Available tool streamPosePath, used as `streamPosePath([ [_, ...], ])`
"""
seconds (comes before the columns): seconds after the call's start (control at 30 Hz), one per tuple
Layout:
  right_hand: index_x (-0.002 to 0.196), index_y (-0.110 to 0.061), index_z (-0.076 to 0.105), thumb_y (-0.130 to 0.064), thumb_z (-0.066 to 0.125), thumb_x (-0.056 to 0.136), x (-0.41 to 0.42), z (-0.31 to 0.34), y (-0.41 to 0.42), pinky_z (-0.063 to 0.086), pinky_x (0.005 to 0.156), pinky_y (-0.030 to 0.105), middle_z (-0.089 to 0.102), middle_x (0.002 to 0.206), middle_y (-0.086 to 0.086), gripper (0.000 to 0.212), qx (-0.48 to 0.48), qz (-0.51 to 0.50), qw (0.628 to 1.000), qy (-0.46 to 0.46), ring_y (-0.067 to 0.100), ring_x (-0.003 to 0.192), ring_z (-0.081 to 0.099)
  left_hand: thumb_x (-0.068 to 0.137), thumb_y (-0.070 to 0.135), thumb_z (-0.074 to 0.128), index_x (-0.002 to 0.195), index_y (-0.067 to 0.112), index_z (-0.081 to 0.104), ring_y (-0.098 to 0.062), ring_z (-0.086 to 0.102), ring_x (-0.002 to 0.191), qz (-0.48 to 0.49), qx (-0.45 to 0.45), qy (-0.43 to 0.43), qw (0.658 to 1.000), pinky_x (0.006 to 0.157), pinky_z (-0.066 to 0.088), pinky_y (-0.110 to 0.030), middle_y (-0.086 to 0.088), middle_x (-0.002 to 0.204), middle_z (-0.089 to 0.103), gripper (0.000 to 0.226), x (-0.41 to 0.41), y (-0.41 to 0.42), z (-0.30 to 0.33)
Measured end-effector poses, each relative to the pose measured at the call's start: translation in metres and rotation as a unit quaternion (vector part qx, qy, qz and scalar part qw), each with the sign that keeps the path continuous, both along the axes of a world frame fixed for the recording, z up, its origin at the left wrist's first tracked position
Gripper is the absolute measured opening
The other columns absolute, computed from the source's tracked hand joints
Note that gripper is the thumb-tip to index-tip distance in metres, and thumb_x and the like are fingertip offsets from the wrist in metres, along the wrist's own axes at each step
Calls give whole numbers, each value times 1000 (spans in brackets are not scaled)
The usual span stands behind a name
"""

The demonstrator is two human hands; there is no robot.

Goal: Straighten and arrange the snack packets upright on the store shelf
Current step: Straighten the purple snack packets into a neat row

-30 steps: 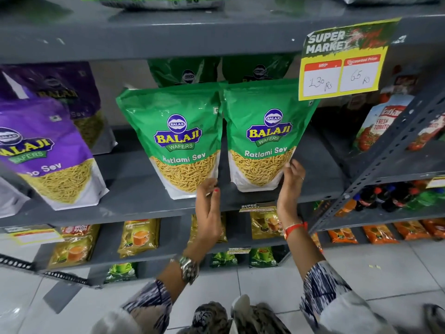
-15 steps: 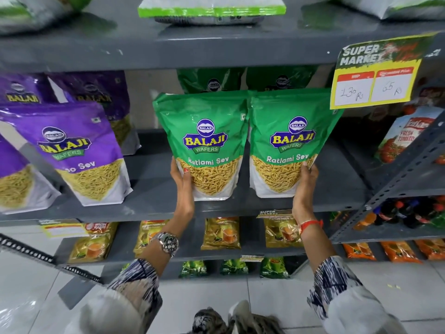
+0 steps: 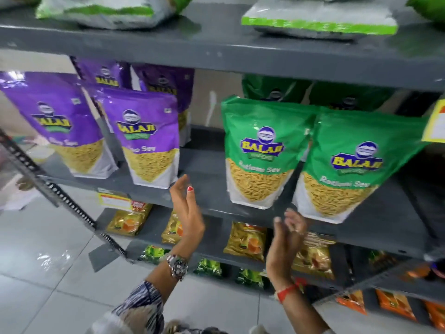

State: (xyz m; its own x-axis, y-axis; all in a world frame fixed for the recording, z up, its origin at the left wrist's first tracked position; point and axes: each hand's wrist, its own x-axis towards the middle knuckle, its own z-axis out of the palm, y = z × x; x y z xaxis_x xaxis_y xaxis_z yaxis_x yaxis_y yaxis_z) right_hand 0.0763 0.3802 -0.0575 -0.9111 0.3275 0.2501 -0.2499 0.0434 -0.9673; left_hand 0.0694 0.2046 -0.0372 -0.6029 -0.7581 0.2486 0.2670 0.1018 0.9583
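Two green Ratlami Sev packets stand upright side by side on the grey shelf (image 3: 207,189), the left green packet (image 3: 260,150) and the right green packet (image 3: 356,165). More green packets sit behind them. Left of a gap stand two purple sev packets, the nearer one (image 3: 147,136) and a farther-left one (image 3: 57,121), with others behind. My left hand (image 3: 186,208) is open, fingers apart, in front of the gap between purple and green packets, touching nothing. My right hand (image 3: 287,239) hangs below the green packets with fingers loosely curled and holds nothing.
Flat green-and-white bags (image 3: 317,22) lie on the shelf above. Yellow packets (image 3: 245,239) and small green packets fill the lower shelves. A yellow price tag (image 3: 435,124) hangs at the right edge. A perforated grey upright (image 3: 57,196) slants at the left over the tiled floor.
Both hands have let go of the two green packets and dropped away from them. The view has swung left, bringing more purple packets into sight.
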Motion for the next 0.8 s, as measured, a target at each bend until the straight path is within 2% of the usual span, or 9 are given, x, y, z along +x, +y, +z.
streamPosePath([
  [0.07, 101, -47, 51, -42, 53, 79, 16, -7, -46, 45, 91, 38, 58, 107, -1, 22, 16, 88, 996, -2, 20, 101, 55, 90, 17, 37, 118, 6, 47, 2, 49, 102, 55, -20, -1, 998, 92, 38, -18, 0, 115, 51, 32, 10, -39, -10],
  [0.17, 104, -44, 52, -44, 54, 79, 15, -7, -117, 45, 94, 30, 57, 111, -20, 26, 24, 174, 984, -15, 7, 106, 55, 89, 27, 38, 123, 8, 45, -6, 46, 103, 84, -15, -20, 996, 95, 36, -27, 11, 112, 47, 40, 17, -113, -19],
  [0.27, 117, -34, 48, -45, 55, 78, -2, 2, -184, 39, 99, 18, 49, 126, -9, 41, -4, 206, 977, -48, -1, 115, 47, 93, 28, 36, 137, 11, 31, -5, 39, 121, 15, -7, -52, 999, 104, 29, -21, 2, 136, 38, 48, 18, -178, -24],
  [0.37, 138, -18, 36, -37, 53, 80, -31, 14, -227, 30, 112, 31, 37, 144, 8, 63, -35, 191, 976, -103, 16, 133, 36, 98, 25, 31, 144, 13, 18, -12, 23, 140, -61, 40, -84, 994, 117, 18, -29, -5, 154, 21, 49, 12, -214, -22],
  [0.43, 143, -15, 28, -37, 52, 84, -42, 25, -248, 28, 113, 37, 35, 142, 8, 67, -63, 194, 969, -138, 17, 132, 36, 96, 40, 25, 145, 21, 17, -17, 19, 144, -99, 79, -142, 982, 120, 16, -40, -2, 156, 20, 54, 7, -236, -19],
  [0.5, 143, -16, 26, -44, 48, 77, -47, 31, -261, 34, 107, 38, 43, 127, -4, 74, -78, 213, 960, -164, 7, 114, 47, 91, 52, 20, 145, 24, 19, -19, 18, 145, -146, 118, -176, 966, 120, 16, -43, -1, 156, 20, 61, 3, -250, -13],
  [0.57, 138, -20, 29, -47, 51, 76, -46, 33, -268, 43, 95, 31, 49, 113, -14, 72, -94, 243, 951, -163, -5, 97, 50, 92, 55, 18, 145, 20, 22, -20, 21, 144, -195, 141, -193, 951, 119, 18, -39, -2, 155, 23, 64, -2, -251, -3],
  [0.7, 140, -22, 27, -34, 40, 96, -45, 29, -280, 47, 79, 23, 51, 116, -13, 47, -107, 251, 948, -164, -5, 96, 52, 97, 41, 20, 137, 17, 36, -19, 46, 122, -242, 225, -146, 932, 103, 36, -31, -4, 137, 45, 49, -16, -246, 7],
  [0.8, 137, -21, 27, -29, 40, 97, -43, 29, -284, 47, 69, 16, 50, 104, -21, 43, -97, 232, 955, -160, -4, 91, 54, 97, 41, 23, 123, 26, 45, -12, 54, 107, -247, 189, -132, 941, 105, 40, -36, 1, 126, 56, 37, -23, -253, -5],
])
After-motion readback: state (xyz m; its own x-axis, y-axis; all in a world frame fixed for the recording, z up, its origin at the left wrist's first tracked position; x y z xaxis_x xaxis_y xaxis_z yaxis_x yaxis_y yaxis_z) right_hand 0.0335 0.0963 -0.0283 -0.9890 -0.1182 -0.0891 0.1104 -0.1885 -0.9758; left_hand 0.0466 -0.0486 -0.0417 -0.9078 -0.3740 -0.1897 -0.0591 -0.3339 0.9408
